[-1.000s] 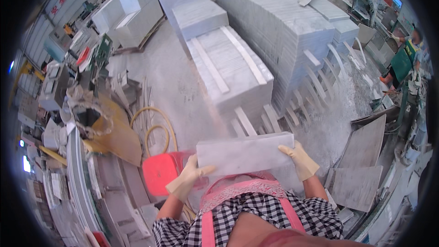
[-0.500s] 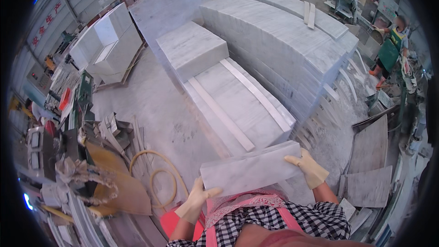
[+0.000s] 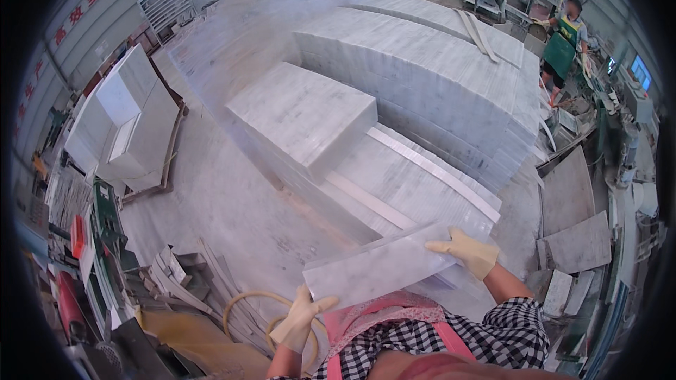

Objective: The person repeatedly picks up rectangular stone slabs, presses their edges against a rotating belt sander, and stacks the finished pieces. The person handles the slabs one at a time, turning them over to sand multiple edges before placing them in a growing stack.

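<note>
Between my gloved hands I carry a long, pale grey-veined marble slab (image 3: 377,265), tilted so that its right end is higher. My left hand (image 3: 301,317), in a cream rubber glove, grips its left end with the thumb on the face. At the other end my right hand (image 3: 466,252), gloved alike, is closed round the edge; its fingers underneath are hidden. Just beyond the slab lies a low stack of marble slabs (image 3: 422,169) with two pale strips (image 3: 433,174) along its top. A taller marble block of stacked pieces (image 3: 310,109) rises from its far end.
A long, higher stack of slabs (image 3: 422,49) runs behind the low one. White panels (image 3: 144,119) lean on a pallet at left. A yellow hose (image 3: 246,297) and stone offcuts (image 3: 176,274) lie at lower left. A person in a green apron (image 3: 561,53) stands far right.
My view has swung, so the stacks appear shifted and larger. The marble slab stays in both hands, nearer the low stack, whose front end it now partly covers.
</note>
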{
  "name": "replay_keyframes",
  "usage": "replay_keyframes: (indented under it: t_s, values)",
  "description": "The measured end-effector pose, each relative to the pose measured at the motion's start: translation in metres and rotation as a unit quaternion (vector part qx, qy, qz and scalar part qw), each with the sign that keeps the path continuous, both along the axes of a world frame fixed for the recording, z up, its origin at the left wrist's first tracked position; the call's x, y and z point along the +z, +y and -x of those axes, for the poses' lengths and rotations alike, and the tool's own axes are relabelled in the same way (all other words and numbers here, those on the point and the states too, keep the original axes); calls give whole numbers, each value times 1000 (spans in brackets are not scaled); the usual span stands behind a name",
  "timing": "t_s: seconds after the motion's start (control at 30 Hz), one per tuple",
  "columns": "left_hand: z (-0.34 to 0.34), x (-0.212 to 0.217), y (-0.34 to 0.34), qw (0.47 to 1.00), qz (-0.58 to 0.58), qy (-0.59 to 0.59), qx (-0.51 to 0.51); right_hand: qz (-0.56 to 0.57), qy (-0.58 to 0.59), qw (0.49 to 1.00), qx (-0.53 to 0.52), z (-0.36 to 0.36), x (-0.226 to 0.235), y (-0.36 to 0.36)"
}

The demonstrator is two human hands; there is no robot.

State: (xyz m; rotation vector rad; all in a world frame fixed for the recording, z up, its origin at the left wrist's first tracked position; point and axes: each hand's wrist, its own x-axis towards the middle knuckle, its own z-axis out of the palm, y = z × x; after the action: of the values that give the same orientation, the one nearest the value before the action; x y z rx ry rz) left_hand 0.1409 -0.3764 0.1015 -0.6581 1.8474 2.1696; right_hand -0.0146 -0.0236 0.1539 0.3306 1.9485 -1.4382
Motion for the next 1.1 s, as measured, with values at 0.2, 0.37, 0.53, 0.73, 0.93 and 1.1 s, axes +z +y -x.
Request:
replay_keyframes:
  t_s: [0.2,0.37,0.53,0.73,0.93,1.1]
  values:
    - [67,-8,-29,996,54,-3,-75,45,70,987,136,99,-12,-24]
    - [142,-15,-18,939,340,27,-43,41,219,939,262,227,-25,-43]
    - [210,-26,14,940,319,53,113,76,243,904,344,330,-18,-55]
    - [268,-44,36,926,225,167,252,256,-90,962,29,383,-16,-87]
    - [272,-56,42,870,410,154,226,252,-59,956,135,407,-55,-92]
    - [265,-68,42,874,415,137,213,101,342,869,344,398,-68,-66]
